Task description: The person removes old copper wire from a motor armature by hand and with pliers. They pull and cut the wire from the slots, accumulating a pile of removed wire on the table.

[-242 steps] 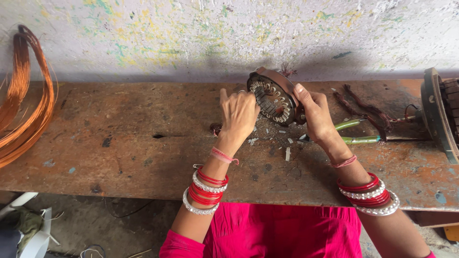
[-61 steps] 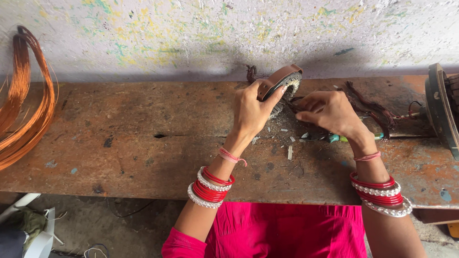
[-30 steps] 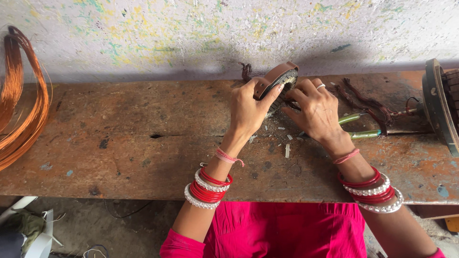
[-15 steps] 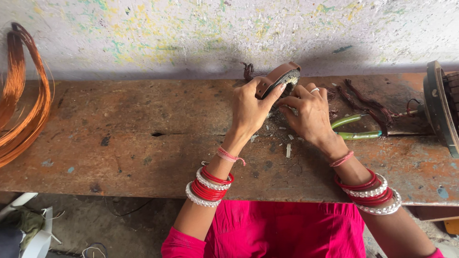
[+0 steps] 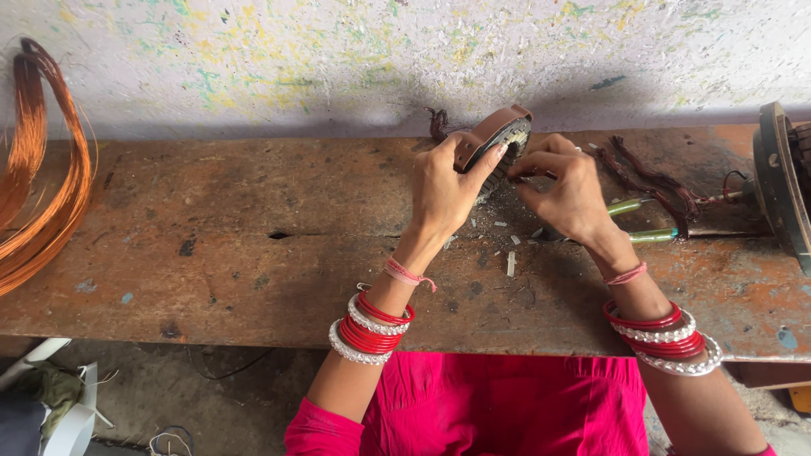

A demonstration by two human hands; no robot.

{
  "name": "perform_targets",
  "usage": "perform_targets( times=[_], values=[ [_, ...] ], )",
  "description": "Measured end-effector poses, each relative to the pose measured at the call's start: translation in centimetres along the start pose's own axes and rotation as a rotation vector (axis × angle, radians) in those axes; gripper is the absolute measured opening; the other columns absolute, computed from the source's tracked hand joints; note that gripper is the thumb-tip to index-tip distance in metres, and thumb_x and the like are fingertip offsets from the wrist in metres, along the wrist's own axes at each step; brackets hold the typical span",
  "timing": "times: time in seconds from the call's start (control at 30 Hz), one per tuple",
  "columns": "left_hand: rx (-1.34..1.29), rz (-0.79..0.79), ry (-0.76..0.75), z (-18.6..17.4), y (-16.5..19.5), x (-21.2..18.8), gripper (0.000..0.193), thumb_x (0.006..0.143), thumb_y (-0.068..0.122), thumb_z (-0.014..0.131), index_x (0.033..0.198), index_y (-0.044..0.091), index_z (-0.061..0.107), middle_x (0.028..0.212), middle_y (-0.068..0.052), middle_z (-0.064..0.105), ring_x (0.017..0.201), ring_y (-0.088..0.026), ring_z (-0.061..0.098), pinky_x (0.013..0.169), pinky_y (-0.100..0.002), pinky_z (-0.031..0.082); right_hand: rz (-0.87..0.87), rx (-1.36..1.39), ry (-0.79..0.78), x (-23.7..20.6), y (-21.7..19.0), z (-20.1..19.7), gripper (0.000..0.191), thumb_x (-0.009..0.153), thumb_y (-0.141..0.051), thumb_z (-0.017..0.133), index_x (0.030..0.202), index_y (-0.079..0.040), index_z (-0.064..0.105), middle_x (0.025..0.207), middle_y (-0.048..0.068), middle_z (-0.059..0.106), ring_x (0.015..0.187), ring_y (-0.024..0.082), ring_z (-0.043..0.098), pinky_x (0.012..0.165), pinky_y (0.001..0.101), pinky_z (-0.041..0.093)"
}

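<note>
A long, rust-stained wooden workbench (image 5: 253, 245) ran across the view below a paint-flecked white wall (image 5: 253, 59). At its far left lay a large hank of bare copper wire (image 5: 42, 194), well apart from the hands. At the right edge stood part of a dark round motor housing (image 5: 781, 186), cut off by the frame. Near the back middle of the bench, a ring-shaped motor stator (image 5: 498, 139) with a brown outer band was tilted up on its edge. The left hand (image 5: 443, 190) was closed around its near side, thumb on the rim, holding it up. The right hand (image 5: 566, 194) was just beside it, fingertips pinched together at the stator's inner face; what they pinched was too small to tell. Behind the right hand lay green-handled pliers (image 5: 642, 221), partly hidden by the wrist, and beyond them a tangle of dark, burnt-looking old winding wire (image 5: 650, 173). Small pale scraps (image 5: 510, 263) were scattered on the bench beneath the hands.
</note>
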State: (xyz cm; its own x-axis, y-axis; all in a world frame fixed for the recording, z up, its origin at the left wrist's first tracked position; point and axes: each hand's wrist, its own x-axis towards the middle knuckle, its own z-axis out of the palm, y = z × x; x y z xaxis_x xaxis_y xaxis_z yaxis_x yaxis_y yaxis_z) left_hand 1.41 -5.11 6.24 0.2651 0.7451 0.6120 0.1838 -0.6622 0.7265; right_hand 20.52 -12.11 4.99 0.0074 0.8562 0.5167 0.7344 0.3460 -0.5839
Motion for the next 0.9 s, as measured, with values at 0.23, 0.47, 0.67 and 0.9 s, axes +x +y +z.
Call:
perform_targets(
  times=[0.23,0.47,0.67,0.9],
  values=[
    [-0.036,-0.033,-0.016,0.1,-0.1,0.1,0.027,0.091,0.034,0.076,0.087,0.007,0.073,0.070,-0.003,0.075,0.060,-0.011,0.071,0.056,-0.027,0.052,-0.220,-0.432,0.083,0.1,-1.0,0.6,0.041,0.076,-0.034,0.092,0.105,-0.008,0.078,0.097,0.007,0.070,0.088,0.022,0.057,0.081,0.0433,0.042],
    [-0.038,-0.039,-0.012,0.0,-0.1,0.0,0.028,0.091,0.034,0.076,0.088,0.007,0.074,0.068,-0.002,0.074,0.058,-0.011,0.070,0.054,-0.026,0.051,-0.268,-0.670,0.131,-0.2,-2.4,2.6,0.030,0.087,-0.033,0.081,0.108,-0.011,0.079,0.087,0.004,0.060,0.086,0.024,0.055,0.081,0.0423,0.039],
    [-0.035,-0.012,-0.015,-0.1,-0.2,0.0,0.029,0.092,0.035,0.076,0.088,0.007,0.073,0.068,-0.002,0.074,0.058,-0.010,0.069,0.054,-0.025,0.050,-0.298,-0.686,0.172,0.2,-2.1,2.7,0.013,0.090,-0.026,0.078,0.097,-0.015,0.079,0.087,0.001,0.060,0.085,0.022,0.056,0.082,0.0411,0.038],
    [-0.057,-0.035,-0.021,-0.2,0.1,0.0,0.029,0.092,0.035,0.075,0.089,0.007,0.074,0.070,-0.002,0.074,0.059,-0.009,0.069,0.054,-0.025,0.051,-0.329,-0.683,0.152,0.1,-2.1,2.9,0.014,0.092,-0.027,0.077,0.094,-0.014,0.078,0.083,0.001,0.058,0.079,0.019,0.057,0.081,0.0404,0.038]
  ],
)
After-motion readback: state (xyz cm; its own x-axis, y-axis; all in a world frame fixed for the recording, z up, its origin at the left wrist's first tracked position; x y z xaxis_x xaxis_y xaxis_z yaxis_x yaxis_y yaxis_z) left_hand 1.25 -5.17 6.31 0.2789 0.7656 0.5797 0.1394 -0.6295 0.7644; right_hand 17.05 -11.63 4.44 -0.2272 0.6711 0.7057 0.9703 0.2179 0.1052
